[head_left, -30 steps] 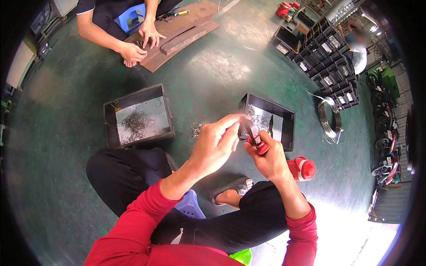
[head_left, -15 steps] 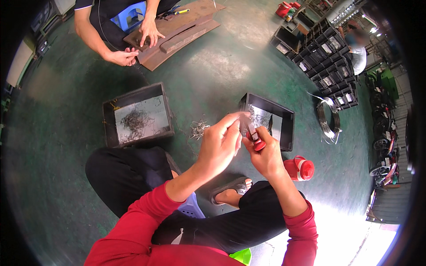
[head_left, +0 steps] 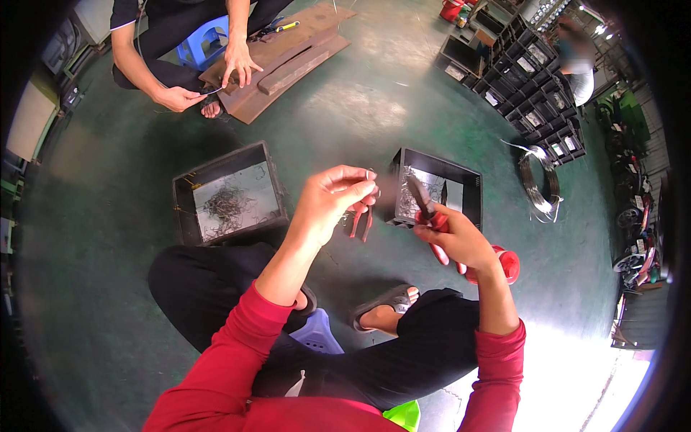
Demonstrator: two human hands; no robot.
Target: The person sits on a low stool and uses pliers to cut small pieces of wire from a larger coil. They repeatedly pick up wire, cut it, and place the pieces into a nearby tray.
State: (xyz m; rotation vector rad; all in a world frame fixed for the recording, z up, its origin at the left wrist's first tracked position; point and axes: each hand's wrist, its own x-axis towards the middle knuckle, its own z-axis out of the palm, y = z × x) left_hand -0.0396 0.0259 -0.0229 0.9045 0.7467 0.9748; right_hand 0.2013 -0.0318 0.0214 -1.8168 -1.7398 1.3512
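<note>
My left hand (head_left: 332, 201) is closed in a pinch, fingertips together on a small metal piece (head_left: 376, 190) whose shape is too small to make out. In my right hand (head_left: 461, 237) is a pair of pliers (head_left: 426, 205) with red handles and dark jaws, which point up and away from me. The jaws are apart from my left fingertips. Just past my left hand, two more red handles (head_left: 361, 222) show, partly hidden by it. Beyond my right hand stands a black crate (head_left: 471, 189) with small bent wire pieces inside. Another black crate (head_left: 277, 189), to the left, holds a tangled wire heap (head_left: 229, 205).
A red jug (head_left: 508, 265) stands by my right wrist. Further right lie a wire coil (head_left: 538, 180) and stacked black crates (head_left: 529, 79). At far left, a co-worker's hands (head_left: 241, 63) work over a rusty metal beam (head_left: 302, 61). Another person is behind the stack.
My hands have drawn apart: the left moved left, the right moved right with the pliers. Red handles now show beside my left hand. The co-worker's left-side hand has shifted left.
</note>
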